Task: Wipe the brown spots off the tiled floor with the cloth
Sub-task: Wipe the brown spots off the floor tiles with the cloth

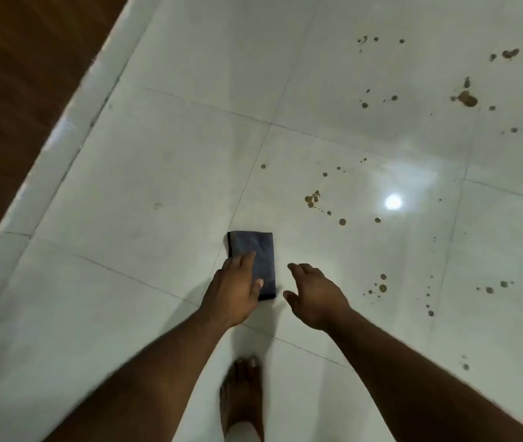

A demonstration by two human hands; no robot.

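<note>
Folded grey cloth (253, 260) flat on the white tiled floor (158, 173), right by a tile line. Dark edge along the far-left side of the cloth.

Left hand (234, 291) over the near-left part of the cloth, fingers straight and loose, thumb across the near end. Not gripping. Touching the cloth or just above it: cannot tell.

Right hand (314, 295) just right of the cloth, apart from it. Fingers spread and a bit bent, holding nothing, above the floor.

Brown spots (312, 197) on the floor to the right of the cloth and farther off. Closest bunch a little beyond the cloth and to its right, with small dots trailing from it. More small dots right of the cloth, past the right hand. Bigger brown blobs (467, 98) well away from the cloth, far and to the right. No spots under the cloth that can be seen, none to its left.

Bright round light glare (393, 201) on the floor, right of the cloth, among the spots.

Bare foot (241, 400) on the floor, nearer than the cloth, between the two arms.

Brown wood wall (14, 74) far left of the cloth, with a white strip (72, 129) along its bottom.
</note>
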